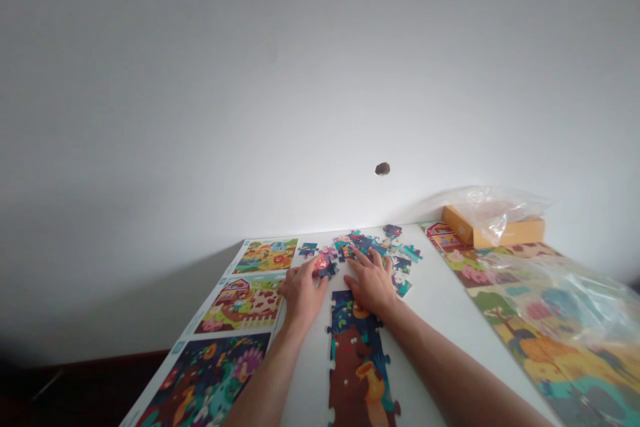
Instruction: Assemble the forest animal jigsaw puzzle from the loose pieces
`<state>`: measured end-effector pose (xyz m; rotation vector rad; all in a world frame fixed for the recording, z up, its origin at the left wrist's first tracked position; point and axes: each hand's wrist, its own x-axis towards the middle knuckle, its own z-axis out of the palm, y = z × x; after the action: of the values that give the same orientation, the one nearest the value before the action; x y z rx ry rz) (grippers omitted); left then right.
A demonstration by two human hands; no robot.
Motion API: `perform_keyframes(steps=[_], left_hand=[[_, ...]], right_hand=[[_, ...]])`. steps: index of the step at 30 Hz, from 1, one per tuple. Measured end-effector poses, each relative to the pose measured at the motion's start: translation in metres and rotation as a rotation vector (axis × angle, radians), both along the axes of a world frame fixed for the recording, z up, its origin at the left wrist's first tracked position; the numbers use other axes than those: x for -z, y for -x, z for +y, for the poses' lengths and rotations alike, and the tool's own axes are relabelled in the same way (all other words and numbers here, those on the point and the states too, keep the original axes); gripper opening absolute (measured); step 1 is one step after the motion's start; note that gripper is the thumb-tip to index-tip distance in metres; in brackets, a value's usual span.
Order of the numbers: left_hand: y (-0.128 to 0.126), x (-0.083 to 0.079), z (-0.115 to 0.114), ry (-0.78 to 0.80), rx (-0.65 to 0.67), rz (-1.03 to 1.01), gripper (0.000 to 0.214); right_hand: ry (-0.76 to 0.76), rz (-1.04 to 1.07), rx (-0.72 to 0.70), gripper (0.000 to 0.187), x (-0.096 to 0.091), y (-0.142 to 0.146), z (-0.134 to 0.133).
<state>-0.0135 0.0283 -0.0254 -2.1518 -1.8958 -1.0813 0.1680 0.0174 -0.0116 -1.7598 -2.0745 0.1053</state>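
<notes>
My left hand (303, 290) has thumb and forefinger closed around the edge of a dark puzzle piece (325, 267) with a red patch. To its right, my right hand (373, 282) lies with fingers spread over a heap of loose puzzle pieces (367, 240), fingertips touching some of them. Between my forearms lies a joined strip of puzzle (350, 373), showing a brown bear on dark blue; my right hand and wrist cover part of its upper edge. A lone blue piece (307, 249) sits beyond my left hand.
On the left lies a sheet with printed pictures (255, 300). Assembled farm and animal scenes (530, 307) cover the right side, partly under clear plastic (565, 300). An orange box (510, 233) with a plastic bag stands back right, against the white wall (300, 113).
</notes>
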Motion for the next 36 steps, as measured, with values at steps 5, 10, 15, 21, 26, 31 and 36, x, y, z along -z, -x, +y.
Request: perform_keyframes(steps=[5, 10, 15, 21, 26, 31, 36], left_hand=[[0.001, 0.002, 0.002, -0.056, 0.003, 0.006, 0.043], [0.002, 0.002, 0.002, -0.056, 0.001, 0.01, 0.045], [0.001, 0.0, 0.001, -0.02, -0.008, 0.018, 0.043], [0.0, -0.001, 0.001, -0.023, -0.007, 0.002, 0.043], [-0.002, -0.004, 0.0, 0.048, -0.043, 0.004, 0.043], [-0.004, -0.008, -0.002, 0.1, -0.078, 0.01, 0.042], [-0.005, -0.011, -0.003, 0.125, -0.105, 0.028, 0.043]], right_hand=[[-0.002, 0.024, -0.042, 0.037, 0.001, 0.0, 0.0], [-0.03, 0.034, -0.065, 0.036, 0.001, 0.001, -0.001], [-0.036, 0.047, -0.103, 0.036, 0.0, 0.002, -0.002], [-0.023, 0.041, -0.166, 0.042, -0.002, 0.002, -0.004], [0.03, 0.029, -0.235, 0.049, -0.008, 0.001, -0.007], [0.039, 0.02, -0.258, 0.049, -0.013, 0.001, -0.009], [0.039, 0.03, -0.271, 0.045, -0.016, 0.001, -0.011]])
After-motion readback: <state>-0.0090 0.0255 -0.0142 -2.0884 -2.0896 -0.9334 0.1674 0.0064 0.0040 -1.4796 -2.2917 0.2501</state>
